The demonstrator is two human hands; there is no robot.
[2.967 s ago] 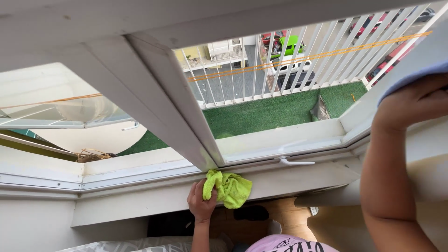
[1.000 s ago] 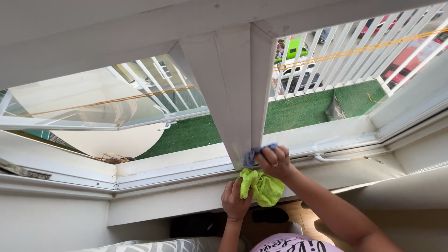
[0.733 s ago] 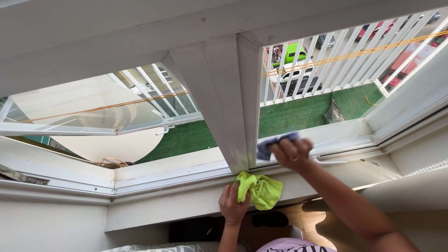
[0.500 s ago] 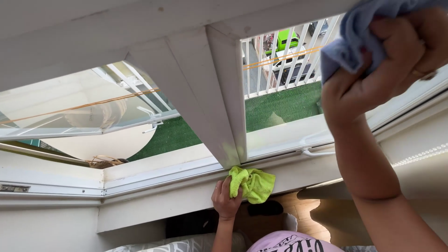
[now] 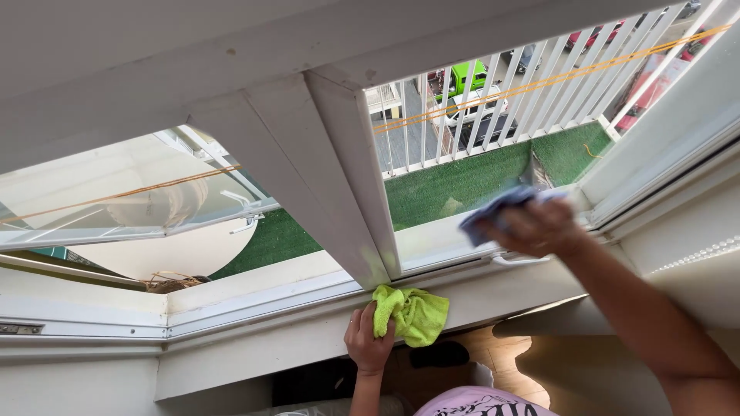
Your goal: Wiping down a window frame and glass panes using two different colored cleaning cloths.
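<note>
our left hand [image 5: 368, 345] is down at the white window sill [image 5: 254, 339], fingers curled tight around a yellow-green cloth [image 5: 412, 313] that's bunched up against the sill right below the window post [image 5: 339, 177]. our right hand [image 5: 536, 229] is up at the right-hand window pane [image 5: 462, 185], fingers clamped on a blue cloth [image 5: 497, 212] pressed near the lower frame, just above the white window handle [image 5: 520, 260]. it's a bit blurry. green turf [image 5: 455, 185] and white railing [image 5: 493, 92] outside.
</note>
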